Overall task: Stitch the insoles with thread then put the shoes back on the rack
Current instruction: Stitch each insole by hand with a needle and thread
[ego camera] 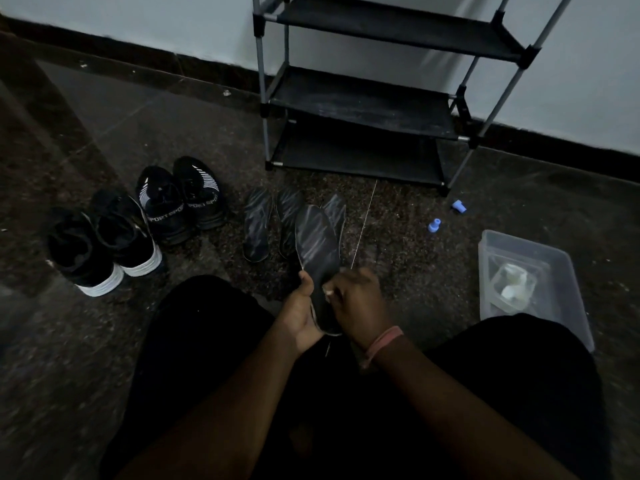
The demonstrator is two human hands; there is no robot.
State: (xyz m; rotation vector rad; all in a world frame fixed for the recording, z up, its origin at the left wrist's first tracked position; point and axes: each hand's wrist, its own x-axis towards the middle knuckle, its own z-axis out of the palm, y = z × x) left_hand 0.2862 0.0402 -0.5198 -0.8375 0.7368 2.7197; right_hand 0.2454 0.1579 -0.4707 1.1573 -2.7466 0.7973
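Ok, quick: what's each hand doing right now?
Left hand: holding the insole by its edge.
Right hand: fingers curled at the insole, apparently pinching the thread; a needle cannot be told.

Two pairs of black sports shoes (pixel 138 223) stood on the floor at left, three dark foam insoles (pixel 258 223) lay right of them. Behind stood a black metal-framed shoe rack (pixel 363 109); a clear plastic tub (pixel 540 289) sat far right.

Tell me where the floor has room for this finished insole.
Bare floor lies between the three insoles and the blue spools. It is crowded left, where two shoe pairs stand. The rack shelves look bare.
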